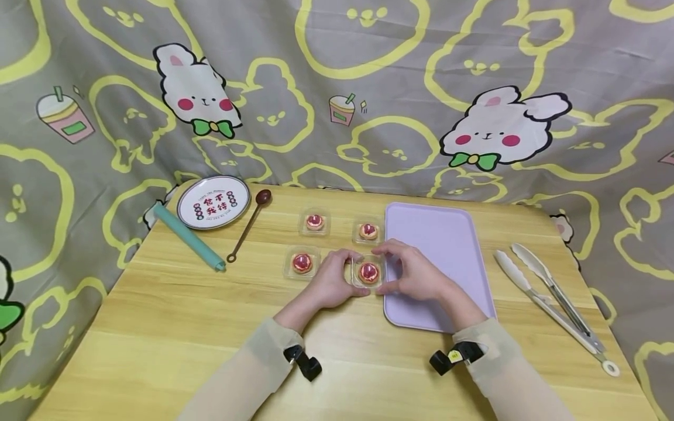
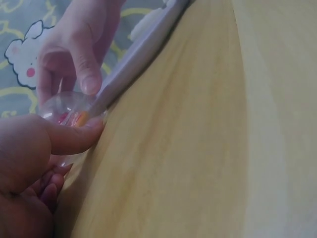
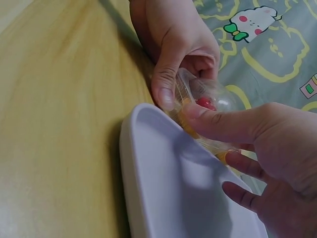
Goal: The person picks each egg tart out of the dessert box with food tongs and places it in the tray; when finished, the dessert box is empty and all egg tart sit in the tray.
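In the head view, my left hand [image 1: 334, 278] grips the left side of a small clear plastic box [image 1: 368, 273] with a red-topped tart inside. Its thumb lies along the near edge and its fingers along the far side. My right hand [image 1: 416, 272] is at the box's right side, thumb and fingers spread apart around it. In the left wrist view the right thumb [image 2: 91, 83] hovers just over the lid; contact is hard to tell. Similar boxed tarts stand close by: a near-left one [image 1: 302, 262], a far-left one [image 1: 315, 221] and a far-right one [image 1: 368, 231].
A purple tray [image 1: 432, 234] lies under and beside my right hand. Metal tongs [image 1: 558, 307] rest at the right. Toward the back left are a white plate [image 1: 213, 219], a brown long-handled spoon [image 1: 247, 231] and a green rolled tube [image 1: 189, 237]. A patterned curtain [image 1: 316, 140] borders the table.
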{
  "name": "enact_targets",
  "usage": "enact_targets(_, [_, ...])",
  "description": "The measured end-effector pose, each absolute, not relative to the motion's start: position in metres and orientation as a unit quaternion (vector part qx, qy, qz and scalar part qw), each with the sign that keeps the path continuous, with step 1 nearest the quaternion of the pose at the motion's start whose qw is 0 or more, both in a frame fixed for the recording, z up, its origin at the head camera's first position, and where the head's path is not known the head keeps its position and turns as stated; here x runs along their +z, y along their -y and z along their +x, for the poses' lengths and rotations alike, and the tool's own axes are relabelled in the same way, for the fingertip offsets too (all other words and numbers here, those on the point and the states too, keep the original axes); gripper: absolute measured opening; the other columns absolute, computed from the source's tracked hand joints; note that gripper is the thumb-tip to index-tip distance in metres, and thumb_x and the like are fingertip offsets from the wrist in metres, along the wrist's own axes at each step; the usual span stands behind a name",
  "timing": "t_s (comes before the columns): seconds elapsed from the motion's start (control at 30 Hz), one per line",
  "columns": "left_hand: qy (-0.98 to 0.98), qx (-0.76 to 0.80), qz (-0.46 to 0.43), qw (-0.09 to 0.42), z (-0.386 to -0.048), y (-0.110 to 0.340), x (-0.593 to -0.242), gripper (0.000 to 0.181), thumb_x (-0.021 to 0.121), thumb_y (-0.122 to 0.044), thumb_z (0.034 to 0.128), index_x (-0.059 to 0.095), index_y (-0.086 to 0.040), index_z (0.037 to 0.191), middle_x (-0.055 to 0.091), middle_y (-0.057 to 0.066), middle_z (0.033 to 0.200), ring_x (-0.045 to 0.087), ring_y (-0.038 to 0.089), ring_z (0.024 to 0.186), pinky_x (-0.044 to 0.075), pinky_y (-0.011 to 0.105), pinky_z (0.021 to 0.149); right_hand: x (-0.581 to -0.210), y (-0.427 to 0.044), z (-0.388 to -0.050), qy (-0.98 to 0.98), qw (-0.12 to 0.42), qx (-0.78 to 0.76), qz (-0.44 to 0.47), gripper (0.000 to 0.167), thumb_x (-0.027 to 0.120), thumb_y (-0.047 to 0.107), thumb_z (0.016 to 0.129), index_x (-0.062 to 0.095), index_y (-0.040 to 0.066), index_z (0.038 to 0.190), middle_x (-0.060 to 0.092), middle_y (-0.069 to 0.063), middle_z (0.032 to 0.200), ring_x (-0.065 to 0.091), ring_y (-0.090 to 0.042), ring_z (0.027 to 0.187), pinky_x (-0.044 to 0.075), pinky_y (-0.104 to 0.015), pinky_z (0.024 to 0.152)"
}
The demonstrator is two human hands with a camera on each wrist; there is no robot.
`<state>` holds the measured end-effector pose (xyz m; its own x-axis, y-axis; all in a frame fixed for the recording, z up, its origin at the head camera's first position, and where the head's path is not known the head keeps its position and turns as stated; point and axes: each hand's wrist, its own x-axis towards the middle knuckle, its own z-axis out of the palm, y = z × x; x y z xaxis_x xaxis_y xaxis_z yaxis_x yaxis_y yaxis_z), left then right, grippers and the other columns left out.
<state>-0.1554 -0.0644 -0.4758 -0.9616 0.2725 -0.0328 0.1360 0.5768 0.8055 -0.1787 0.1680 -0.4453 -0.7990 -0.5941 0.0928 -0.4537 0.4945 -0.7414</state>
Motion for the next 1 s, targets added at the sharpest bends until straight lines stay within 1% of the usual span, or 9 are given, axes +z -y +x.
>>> enact_targets(0.13, [-0.885,0.445,0.114,0.077,-0.1558,0.0651,-0.4745,0.071,0.103,-0.021,0.0662,0.068,-0.011,0.127,0.065,0.007,0.128,0.056,0.03,0.127,0.04,0.05,0.117,-0.446,-0.1674,-0.1787,-0.857,0.083,-0.408,-0.304,0.077,0.101,0.01,0.069,0.066,0.004,0.137,0.065,-0.006,0.133,0.058,-0.024,0.116,0.05,-0.049,0.102])
enact_targets(0.27, [-0.888,0.44,0.113,0.078,-0.1561,0.0659,-0.4734,0.07,0.103,-0.022,0.0668,0.068,-0.011,0.127,0.066,0.006,0.127,0.056,0.03,0.126,0.04,0.049,0.116,-0.4472,-0.1664,-0.1782,-0.854,0.075,-0.412,-0.308,0.079,0.101,0.01,0.068,0.065,0.003,0.138,0.066,-0.009,0.133,0.059,-0.024,0.116,0.05,-0.049,0.103])
enact_targets(0.4, [-0.891,0.432,0.116,0.081,-0.1571,0.0659,-0.4732,0.07,0.102,-0.023,0.0677,0.068,-0.01,0.127,0.066,0.007,0.127,0.057,0.03,0.126,0.041,0.049,0.116,-0.4487,-0.1664,-0.1763,-0.855,0.063,-0.409,-0.312,0.079,0.101,0.01,0.068,0.064,0.001,0.138,0.066,-0.011,0.133,0.06,-0.026,0.118,0.05,-0.051,0.105])
enact_targets(0.6, [-0.895,0.42,0.121,0.088,-0.1582,0.0651,-0.4723,0.072,0.102,-0.024,0.0678,0.067,-0.009,0.129,0.066,0.009,0.128,0.057,0.031,0.126,0.041,0.051,0.116,-0.4514,-0.168,-0.1717,-0.858,0.048,-0.407,-0.31,0.08,0.101,0.011,0.068,0.064,0.002,0.139,0.064,-0.008,0.136,0.06,-0.029,0.121,0.049,-0.053,0.107])
enact_targets(0.7, [-0.895,0.42,0.12,0.091,-0.158,0.065,-0.4725,0.069,0.101,-0.025,0.0687,0.069,-0.011,0.128,0.066,0.008,0.128,0.057,0.032,0.127,0.041,0.051,0.116,-0.4522,-0.1689,-0.1699,-0.857,0.037,-0.407,-0.315,0.08,0.101,0.01,0.068,0.063,0.002,0.139,0.064,-0.008,0.137,0.06,-0.031,0.122,0.048,-0.054,0.107])
enact_targets(0.83, [-0.895,0.42,0.122,0.092,-0.1585,0.065,-0.4726,0.065,0.101,-0.029,0.069,0.071,-0.014,0.124,0.067,0.005,0.126,0.057,0.031,0.127,0.042,0.05,0.115,-0.4499,-0.169,-0.1696,-0.857,0.018,-0.395,-0.33,0.08,0.1,0.008,0.069,0.063,0.001,0.14,0.064,-0.01,0.139,0.059,-0.035,0.126,0.046,-0.056,0.11])
enact_targets(0.9, [-0.896,0.415,0.126,0.092,-0.159,0.0651,-0.4724,0.065,0.101,-0.029,0.0691,0.07,-0.014,0.124,0.067,0.005,0.127,0.057,0.03,0.127,0.042,0.049,0.115,-0.4478,-0.1686,-0.1698,-0.861,0.022,-0.384,-0.332,0.081,0.099,0.009,0.069,0.063,0.001,0.141,0.063,-0.011,0.14,0.058,-0.035,0.13,0.044,-0.057,0.113])
enact_targets(1.0, [-0.899,0.407,0.136,0.093,-0.1588,0.0653,-0.4724,0.068,0.1,-0.029,0.0704,0.068,-0.013,0.128,0.066,0.006,0.131,0.055,0.031,0.131,0.04,0.049,0.117,-0.4464,-0.1683,-0.1698,-0.871,0.039,-0.37,-0.321,0.083,0.099,0.012,0.07,0.062,0.001,0.143,0.062,-0.012,0.142,0.056,-0.033,0.133,0.041,-0.055,0.116])
